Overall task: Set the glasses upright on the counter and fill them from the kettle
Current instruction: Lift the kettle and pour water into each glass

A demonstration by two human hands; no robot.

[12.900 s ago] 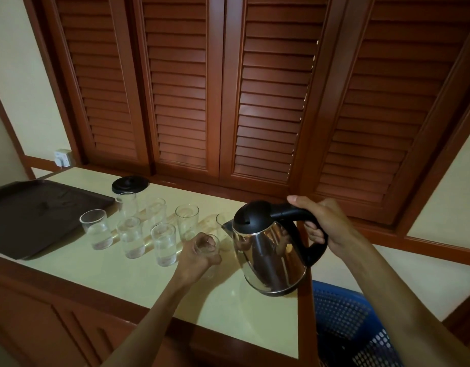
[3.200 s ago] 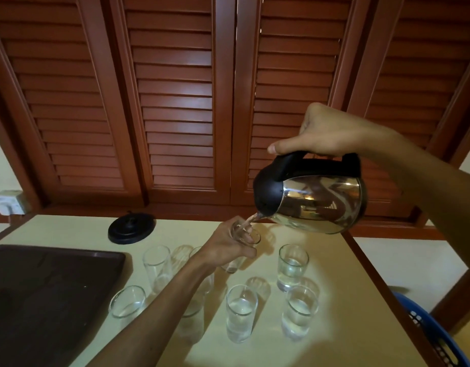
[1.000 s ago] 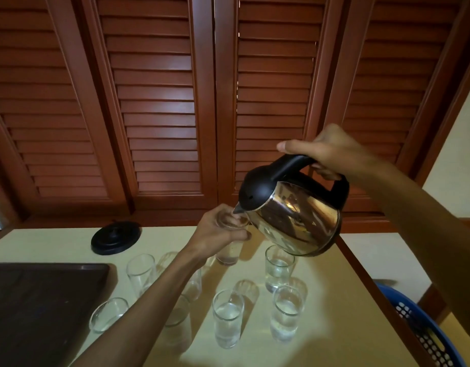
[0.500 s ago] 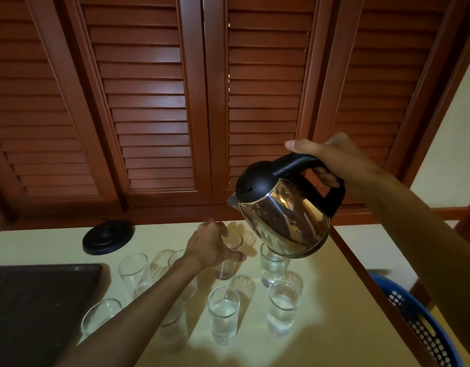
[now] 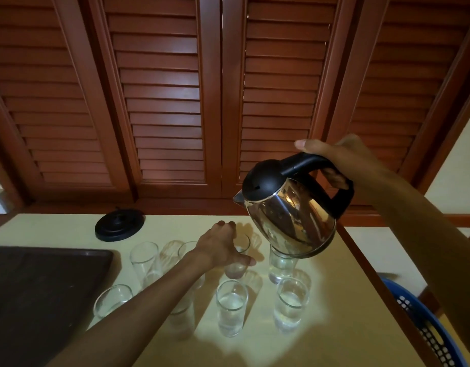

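the left hand [image 5: 220,247] has lowered the filled glass [image 5: 236,263] it grips onto the counter [image 5: 334,313], while the right hand [image 5: 342,157] clasps the kettle [image 5: 289,215], now levelled, ready for another glass.

The bench [image 5: 321,340] is pale yellow with a brown wood edge. A big dark tray [image 5: 38,292] lies on its left side. A round black kettle base [image 5: 119,227] sits at the back. Clear glasses [image 5: 231,308] stand upright in the middle, close together, some with water in them. One glass [image 5: 145,260] stands just beside the tray.
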